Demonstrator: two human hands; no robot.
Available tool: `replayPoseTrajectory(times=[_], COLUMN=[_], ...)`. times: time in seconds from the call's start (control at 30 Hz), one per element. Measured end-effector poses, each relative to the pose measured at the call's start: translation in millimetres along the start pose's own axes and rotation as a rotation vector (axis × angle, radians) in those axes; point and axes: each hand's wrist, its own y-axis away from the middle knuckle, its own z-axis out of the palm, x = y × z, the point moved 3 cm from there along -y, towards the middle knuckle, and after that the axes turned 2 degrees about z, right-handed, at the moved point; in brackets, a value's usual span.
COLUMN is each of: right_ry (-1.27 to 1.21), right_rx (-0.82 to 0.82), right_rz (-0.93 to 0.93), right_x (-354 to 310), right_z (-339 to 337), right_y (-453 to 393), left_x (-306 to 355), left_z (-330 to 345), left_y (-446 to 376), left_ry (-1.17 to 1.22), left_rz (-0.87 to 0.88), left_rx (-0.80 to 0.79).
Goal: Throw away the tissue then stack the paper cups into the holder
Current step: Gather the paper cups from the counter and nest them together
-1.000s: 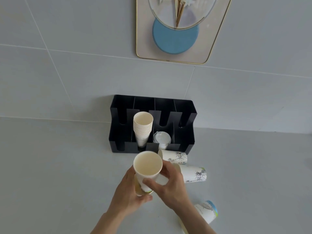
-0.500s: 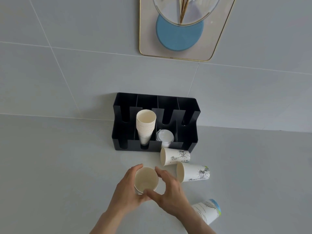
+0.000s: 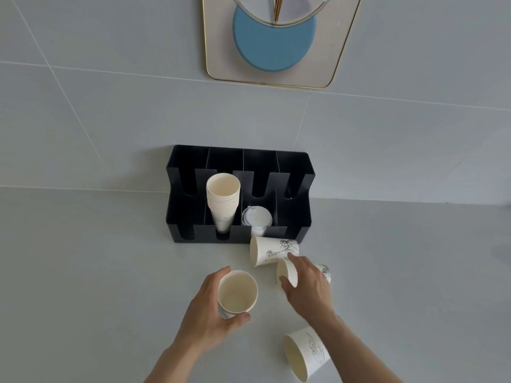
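Note:
My left hand (image 3: 206, 308) grips an upright paper cup (image 3: 237, 293) that stands on the counter, mouth up. My right hand (image 3: 307, 286) lies over a cup on its side (image 3: 286, 272), fingers wrapping it. Another printed cup (image 3: 272, 250) lies on its side just in front of the black holder (image 3: 184, 214). A third fallen cup (image 3: 307, 355) lies near my right forearm. In the holder's second slot stands a stack of cups (image 3: 223, 200). No tissue is in view.
White plastic lids (image 3: 257, 218) sit in the holder's third slot. The holder stands against a grey tiled wall. A framed panel with a blue disc (image 3: 273, 40) hangs above. The grey counter (image 3: 83, 272) stretches left and right.
The cup held up in both hands came down onto the counter. My right hand let go of it and moved right onto a fallen cup. The left hand stays on the upright cup.

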Motion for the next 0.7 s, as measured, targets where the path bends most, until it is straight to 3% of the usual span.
replayPoseTrajectory(times=[0.27, 0.47, 0.57, 0.7], right_ry=[0.306, 0.414, 0.307, -0.118], right_rx=[-0.236, -0.210, -0.143, 0.022], right_rz=[-0.111, -0.134, -0.112, -0.055], right_x=[45.9, 46.6, 40.5, 15.8], right_z=[18.7, 34.5, 25.2, -10.0], right_y=[-32.6, -30.4, -31.0, -31.1], left_x=[9.5, 9.3, 8.4, 10.6], left_z=[14.7, 17.1, 18.0, 17.7], left_y=[-7.6, -8.5, -8.9, -9.6], left_ry=[-0.009, -0.013, -0.026, -0.029], left_rz=[-0.011, -0.032, -0.020, -0.012], left_rx=[0.010, 0.023, 0.021, 0.024])
